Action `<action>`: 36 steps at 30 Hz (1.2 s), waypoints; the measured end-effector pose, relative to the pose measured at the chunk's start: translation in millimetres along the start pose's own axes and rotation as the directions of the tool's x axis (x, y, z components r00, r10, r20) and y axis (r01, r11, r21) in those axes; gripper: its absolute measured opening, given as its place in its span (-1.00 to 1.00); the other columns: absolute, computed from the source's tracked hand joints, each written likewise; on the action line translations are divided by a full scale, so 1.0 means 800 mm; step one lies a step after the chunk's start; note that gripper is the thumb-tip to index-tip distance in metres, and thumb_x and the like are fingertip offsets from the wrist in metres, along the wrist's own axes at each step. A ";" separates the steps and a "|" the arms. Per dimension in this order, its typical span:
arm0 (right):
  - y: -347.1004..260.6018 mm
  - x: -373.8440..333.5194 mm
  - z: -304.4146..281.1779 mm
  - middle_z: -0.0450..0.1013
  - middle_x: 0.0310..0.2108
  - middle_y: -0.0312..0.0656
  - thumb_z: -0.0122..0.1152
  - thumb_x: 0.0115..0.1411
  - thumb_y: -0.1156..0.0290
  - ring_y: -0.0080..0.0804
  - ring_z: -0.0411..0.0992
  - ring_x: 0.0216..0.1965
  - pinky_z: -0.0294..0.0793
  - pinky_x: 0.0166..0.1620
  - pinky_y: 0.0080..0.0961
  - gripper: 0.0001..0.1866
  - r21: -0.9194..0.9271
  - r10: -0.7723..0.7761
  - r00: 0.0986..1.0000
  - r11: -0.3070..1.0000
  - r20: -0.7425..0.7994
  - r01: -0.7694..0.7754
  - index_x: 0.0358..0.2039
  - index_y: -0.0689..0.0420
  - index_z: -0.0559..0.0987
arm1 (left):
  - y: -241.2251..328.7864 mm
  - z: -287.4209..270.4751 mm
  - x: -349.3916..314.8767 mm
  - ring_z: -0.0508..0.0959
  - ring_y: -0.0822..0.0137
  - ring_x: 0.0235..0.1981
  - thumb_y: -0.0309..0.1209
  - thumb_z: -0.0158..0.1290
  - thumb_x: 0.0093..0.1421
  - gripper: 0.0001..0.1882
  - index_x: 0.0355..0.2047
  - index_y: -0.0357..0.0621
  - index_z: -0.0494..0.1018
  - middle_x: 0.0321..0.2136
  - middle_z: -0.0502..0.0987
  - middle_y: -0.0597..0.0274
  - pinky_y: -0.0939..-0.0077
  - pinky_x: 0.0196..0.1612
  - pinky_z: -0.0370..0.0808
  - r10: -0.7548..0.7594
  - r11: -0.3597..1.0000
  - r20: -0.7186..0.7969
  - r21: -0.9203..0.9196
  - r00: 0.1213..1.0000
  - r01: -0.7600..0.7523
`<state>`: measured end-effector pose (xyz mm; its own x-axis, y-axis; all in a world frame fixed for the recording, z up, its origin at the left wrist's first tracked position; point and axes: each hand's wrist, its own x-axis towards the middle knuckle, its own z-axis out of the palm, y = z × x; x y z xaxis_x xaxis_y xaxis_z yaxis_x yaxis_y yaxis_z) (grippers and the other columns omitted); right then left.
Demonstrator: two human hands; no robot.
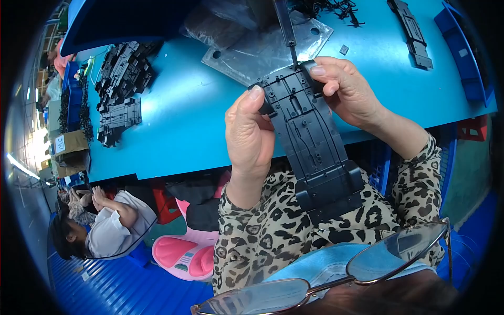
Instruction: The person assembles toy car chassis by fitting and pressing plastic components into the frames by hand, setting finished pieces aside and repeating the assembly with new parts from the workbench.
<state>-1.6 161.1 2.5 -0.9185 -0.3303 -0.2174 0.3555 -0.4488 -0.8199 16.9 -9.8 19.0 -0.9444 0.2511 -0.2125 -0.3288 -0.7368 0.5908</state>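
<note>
A long black plastic chassis plate (310, 142), with ribs, slots and screw holes, is held tilted between my two hands. My left hand (247, 131) grips its far left corner, thumb on top. The far right corner is pinched by my right hand (349, 92), thumb and forefinger pressed on it. The plate's near end hangs past the table edge over my lap. A vertical screwdriver bit (293, 52) comes down from above and meets the plate's far edge beside my right fingers. Whether it sits in a screw hole I cannot make out.
Stacked black chassis plates (123, 79) lie on the blue table (178, 136) at left. Under the driver is a clear sheet (241, 58) with holes. Another black part (412, 34) lies far right, near a blue bin (464, 58). Small black pieces (336, 8) are scattered behind. A person (113, 223) sits at left.
</note>
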 end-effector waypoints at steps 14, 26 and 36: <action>-0.001 -0.002 -0.002 0.28 -0.71 -0.46 0.02 0.12 0.27 -0.73 0.27 -0.71 0.25 -0.68 -0.80 -0.76 -0.001 -0.017 1.000 1.000 0.005 0.017 -0.62 0.08 0.38 | 0.000 0.003 -0.001 0.48 0.49 -0.37 -0.43 0.05 0.04 -0.88 -0.41 -0.18 0.42 -0.42 0.50 0.29 0.63 -0.22 0.41 0.024 1.000 0.030 0.020 0.999 -0.024; 0.003 -0.001 -0.003 0.28 -0.71 -0.46 0.03 0.11 0.28 -0.73 0.26 -0.71 0.25 -0.68 -0.79 -0.76 0.011 -0.009 1.000 1.000 -0.026 0.009 -0.64 0.06 0.36 | 0.001 0.009 0.000 0.48 0.49 -0.38 -0.44 0.05 0.04 -0.88 -0.41 -0.18 0.42 -0.42 0.49 0.29 0.64 -0.24 0.42 -0.003 1.000 0.021 0.026 1.000 0.002; 0.001 -0.002 -0.003 0.29 -0.72 -0.46 0.05 0.11 0.28 -0.74 0.28 -0.71 0.25 -0.69 -0.80 -0.78 0.020 -0.015 1.000 1.000 0.002 0.015 -0.61 0.08 0.38 | -0.004 0.004 0.003 0.51 0.44 -0.38 -0.42 0.01 0.07 -0.87 -0.39 -0.21 0.41 -0.42 0.51 0.22 0.58 -0.27 0.46 0.006 1.000 0.000 -0.008 1.000 -0.006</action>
<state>-0.1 163.4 1.3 -0.9236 -0.3247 -0.2040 0.3449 -0.4706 -0.8121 15.3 -5.1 19.1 -0.9462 0.2467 -0.2093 -0.3233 -0.7435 0.5854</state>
